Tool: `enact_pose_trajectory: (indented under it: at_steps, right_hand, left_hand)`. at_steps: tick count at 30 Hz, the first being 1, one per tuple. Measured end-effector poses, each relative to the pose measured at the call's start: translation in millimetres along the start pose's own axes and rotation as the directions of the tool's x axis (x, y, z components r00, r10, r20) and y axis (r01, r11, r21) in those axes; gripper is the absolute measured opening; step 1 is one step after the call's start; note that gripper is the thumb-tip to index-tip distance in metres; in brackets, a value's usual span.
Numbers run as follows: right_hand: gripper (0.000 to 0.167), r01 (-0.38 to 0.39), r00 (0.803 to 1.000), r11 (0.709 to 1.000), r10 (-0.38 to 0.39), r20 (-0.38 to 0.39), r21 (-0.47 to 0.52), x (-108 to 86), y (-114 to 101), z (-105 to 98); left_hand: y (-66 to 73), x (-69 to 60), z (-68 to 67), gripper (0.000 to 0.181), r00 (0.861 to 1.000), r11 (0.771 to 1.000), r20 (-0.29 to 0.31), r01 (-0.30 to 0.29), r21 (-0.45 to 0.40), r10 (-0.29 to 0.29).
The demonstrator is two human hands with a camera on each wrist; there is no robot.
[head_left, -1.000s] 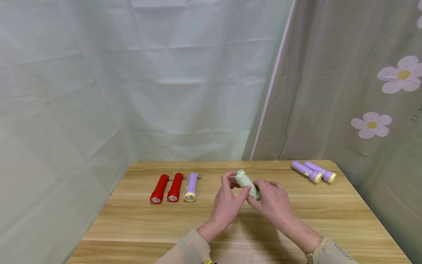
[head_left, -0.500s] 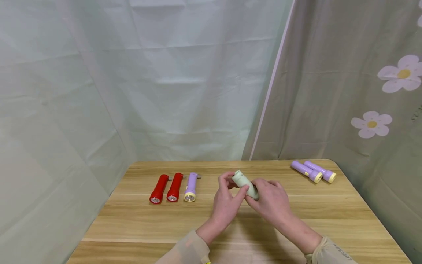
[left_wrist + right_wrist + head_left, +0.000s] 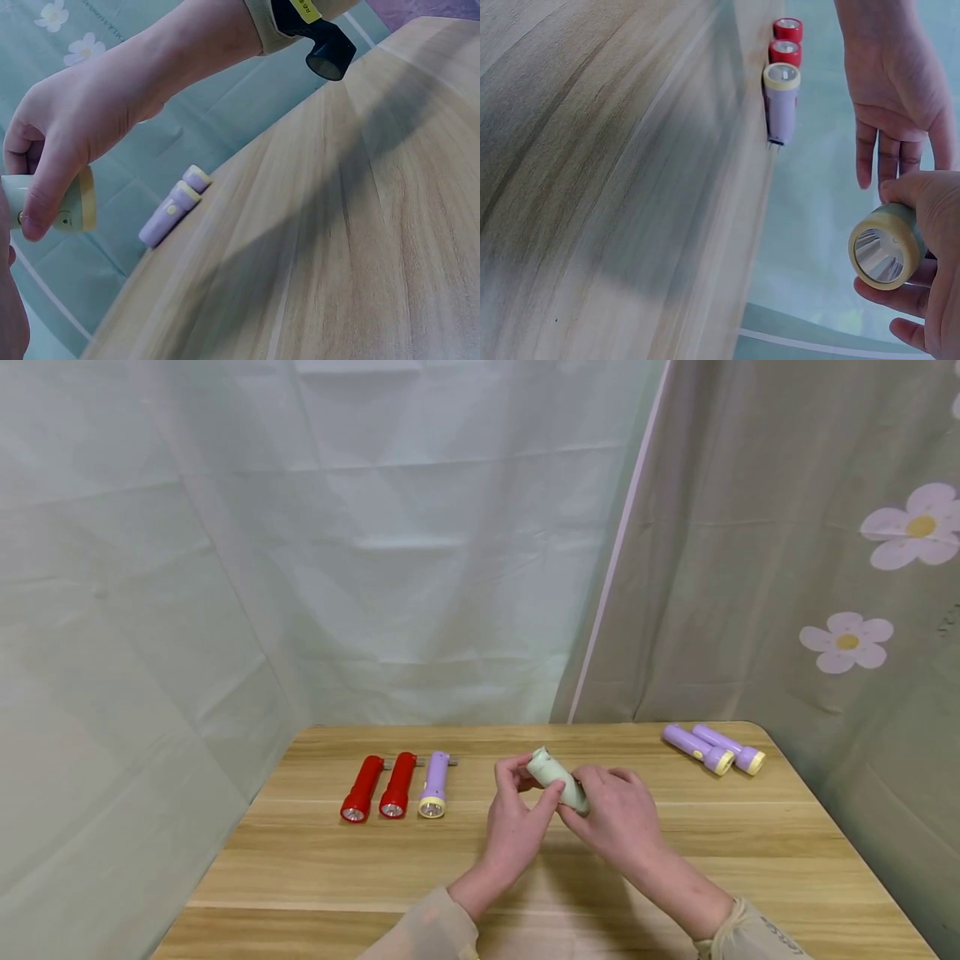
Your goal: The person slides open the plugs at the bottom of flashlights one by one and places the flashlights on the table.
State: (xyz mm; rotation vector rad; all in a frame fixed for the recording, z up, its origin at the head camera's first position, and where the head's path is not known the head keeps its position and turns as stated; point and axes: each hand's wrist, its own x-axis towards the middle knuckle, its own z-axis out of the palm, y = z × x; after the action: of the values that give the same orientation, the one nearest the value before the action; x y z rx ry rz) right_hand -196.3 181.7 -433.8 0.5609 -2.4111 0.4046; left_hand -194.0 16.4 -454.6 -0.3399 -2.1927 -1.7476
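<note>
Both hands hold a pale green flashlight (image 3: 553, 777) above the middle of the table, tilted with its tail up and to the left. My left hand (image 3: 513, 814) pinches the tail half, thumb on the near side and fingers behind. The head end is gripped by my right hand (image 3: 618, 814), which hides it in the head view. The right wrist view shows the flashlight's cream rim and reflector (image 3: 881, 255) beside the right fingers. In the left wrist view, the right thumb (image 3: 49, 195) lies along the body next to the cream rim (image 3: 88, 196).
Two red flashlights (image 3: 363, 789) and a purple flashlight (image 3: 435, 785) lie in a row on the left of the wooden table (image 3: 300, 877), metal prongs out at their tails. Two purple flashlights (image 3: 697, 749) lie at the back right. Curtains (image 3: 450, 568) hang behind the table and along both sides.
The pale green flashlight and the left fingers have shifted slightly left since a second ago. Over the last half second the hands have hardly moved, both still holding it.
</note>
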Motion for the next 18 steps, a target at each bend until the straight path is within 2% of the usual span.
enact_pose_trajectory:
  at_steps: [10,18]
  right_hand:
    - [0.036,0.018,1.000,1.000,-0.018,-0.009,-0.014,1.0,-1.7,0.1]
    - [0.035,0.033,0.999,0.999,-0.034,-0.014,-0.022,1.1,-1.7,1.8]
  left_hand:
    - [-1.1,-1.3,-1.1,0.056,0.998,0.999,-0.013,0.054,-0.003,-0.054]
    - [-2.0,-1.6,-0.9,0.055,0.999,0.999,-0.013,0.049,-0.014,-0.049]
